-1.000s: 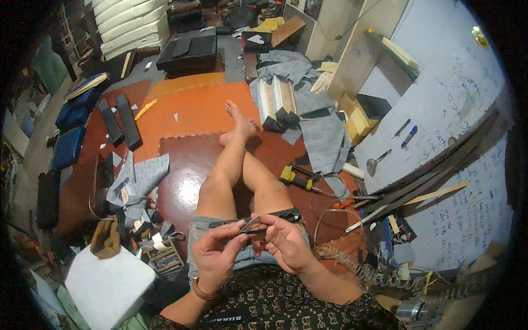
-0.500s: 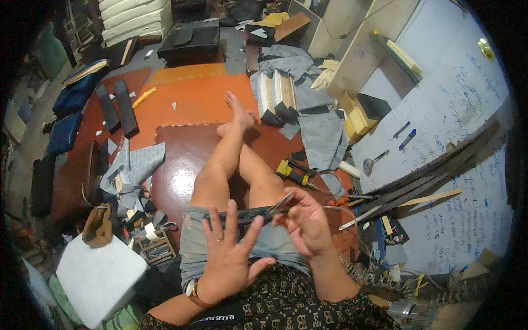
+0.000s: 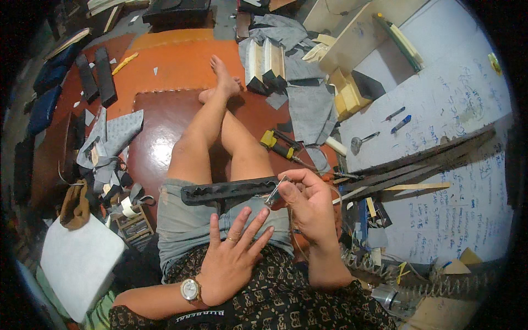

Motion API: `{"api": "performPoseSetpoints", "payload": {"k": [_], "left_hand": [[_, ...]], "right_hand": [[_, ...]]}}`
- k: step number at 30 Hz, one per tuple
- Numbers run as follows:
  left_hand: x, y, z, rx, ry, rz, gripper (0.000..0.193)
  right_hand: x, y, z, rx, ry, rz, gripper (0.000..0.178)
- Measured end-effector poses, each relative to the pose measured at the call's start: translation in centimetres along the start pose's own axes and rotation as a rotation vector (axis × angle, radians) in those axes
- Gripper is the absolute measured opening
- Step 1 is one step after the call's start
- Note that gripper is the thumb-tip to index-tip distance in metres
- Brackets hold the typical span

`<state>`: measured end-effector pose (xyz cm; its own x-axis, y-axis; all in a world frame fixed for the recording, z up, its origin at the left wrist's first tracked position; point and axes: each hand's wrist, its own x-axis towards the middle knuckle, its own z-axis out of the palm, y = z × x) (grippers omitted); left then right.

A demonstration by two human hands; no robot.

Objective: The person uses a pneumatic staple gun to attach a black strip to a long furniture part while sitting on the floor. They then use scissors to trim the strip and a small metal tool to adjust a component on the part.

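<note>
One small silvery metal tool (image 3: 274, 193), at 5 o'clock from the view's centre, pinched between thumb and fingers of the right hand (image 3: 313, 212); partly covered by the thumb, exact kind unclear. Left hand (image 3: 232, 258), between 6 and 7 o'clock, apart from the right: back uppermost, fingers spread, palm hidden; whether it touches the patterned shirt (image 3: 269, 300) cannot be told. One wristwatch (image 3: 190, 289), left wrist, dial too small to read. One black strip (image 3: 220, 192), at 8 o'clock, laid across the denim shorts (image 3: 181, 225); right end partly hidden by the right hand. One yellow-and-black implement (image 3: 278, 145), at 1 o'clock, type uncertain. One dark case (image 3: 177, 12), at 11 o'clock, cut off by the upper edge. One white panel (image 3: 429, 121), at 2 o'clock, handwriting illegible. One coiled hose (image 3: 429, 286), at 4 o'clock, indistinct among clutter.
</note>
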<state>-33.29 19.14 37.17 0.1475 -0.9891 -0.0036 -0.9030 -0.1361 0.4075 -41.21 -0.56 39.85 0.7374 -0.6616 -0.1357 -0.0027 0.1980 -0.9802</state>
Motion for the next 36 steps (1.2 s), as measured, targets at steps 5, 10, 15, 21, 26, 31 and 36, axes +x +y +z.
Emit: {"api": "performPoseSetpoints", "payload": {"k": [5,10,15,21,26,31,36], "left_hand": [[-0.2,-0.2,0.2,0.028,-0.001,0.010,0.055],[-0.2,-0.3,-0.1,0.064,-0.009,0.040,0.054],[-0.2,-0.4,0.0,0.043,0.012,-0.012,0.058],[-0.1,-0.3,-0.1,0.114,0.002,0.011,0.060],[-0.3,-0.3,0.4,0.117,0.006,0.002,0.058],[-0.5,-0.1,0.5,0.137,0.016,0.007,0.058],[-0.6,0.0,0.6,0.186,0.029,0.009,0.056]], "right_hand": [[0.6,0.1,0.7,0.020,-0.025,-0.005,0.028],[0.8,0.4,0.4,-0.031,-0.009,0.030,0.030],[0.7,0.5,0.0,-0.032,-0.007,0.085,0.033],[0.5,-0.1,-0.4,-0.054,0.024,0.115,0.034],[0.4,-0.4,-0.4,-0.055,-0.003,0.175,0.030],[0.3,-0.9,-0.3,-0.070,-0.043,0.178,0.024],[0.4,-1.0,-0.4,-0.078,-0.054,0.191,0.022]]}}
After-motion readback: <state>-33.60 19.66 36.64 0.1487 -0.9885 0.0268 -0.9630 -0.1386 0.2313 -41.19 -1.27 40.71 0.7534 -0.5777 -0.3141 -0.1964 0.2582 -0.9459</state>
